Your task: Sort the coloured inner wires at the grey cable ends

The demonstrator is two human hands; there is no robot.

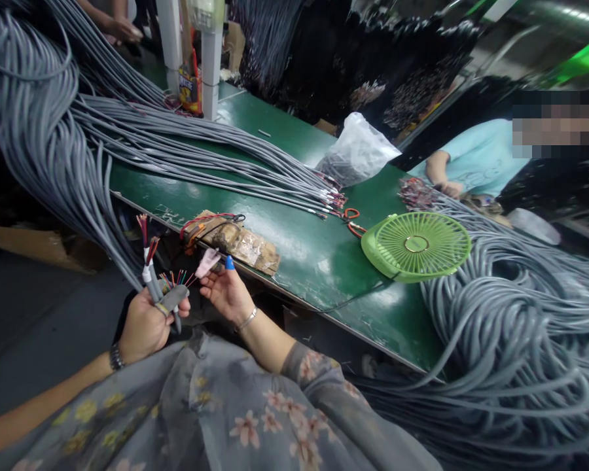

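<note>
My left hand [144, 327] is closed round several grey cables [151, 282], whose stripped ends show red, purple and other thin coloured wires [177, 278]. A grey wrap or strip [171, 299] lies across its thumb and fingers. To the right, my right hand [228, 294] is palm up, with a blue cover [230, 263] on the raised thumb and the other fingers partly curled. Its fingertips are close to the coloured wire ends; I see nothing held. Just above them, a pale pink piece [207, 263] sits at the edge of a worn, taped block [240, 243].
A long bundle of grey cables [216, 154] lies across the green table [294, 245]. A green fan [415, 245], a plastic bag [358, 150] and a white post [210, 72] stand there. Coiled cables [515, 327] fill the right; a co-worker [476, 154] sits opposite.
</note>
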